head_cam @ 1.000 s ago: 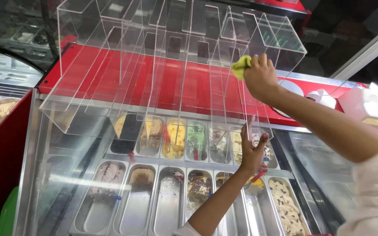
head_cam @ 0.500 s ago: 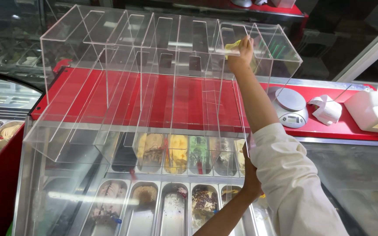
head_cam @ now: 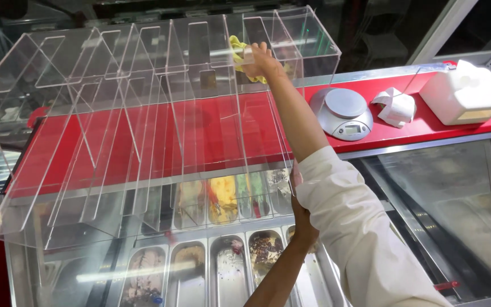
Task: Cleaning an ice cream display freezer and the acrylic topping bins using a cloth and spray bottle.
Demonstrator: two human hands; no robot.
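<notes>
A large clear acrylic divider case (head_cam: 143, 113) with several upright partitions stands tilted over the red counter (head_cam: 410, 122). My right hand (head_cam: 259, 61) reaches up to its far top edge and is closed on a yellow cloth (head_cam: 237, 50), pressed against the acrylic. My left hand (head_cam: 302, 224) is low, partly hidden behind my right white sleeve, and steadies the case's lower right edge.
A round silver kitchen scale (head_cam: 343, 112), a crumpled white paper (head_cam: 396, 106) and a white dispenser box (head_cam: 462, 94) sit on the counter at the right. Below, steel tubs of ice cream (head_cam: 228, 264) fill the display freezer under glass.
My right hand with the yellow cloth has slid left along the case's top edge. The view has moved, so the case now fills more of the left.
</notes>
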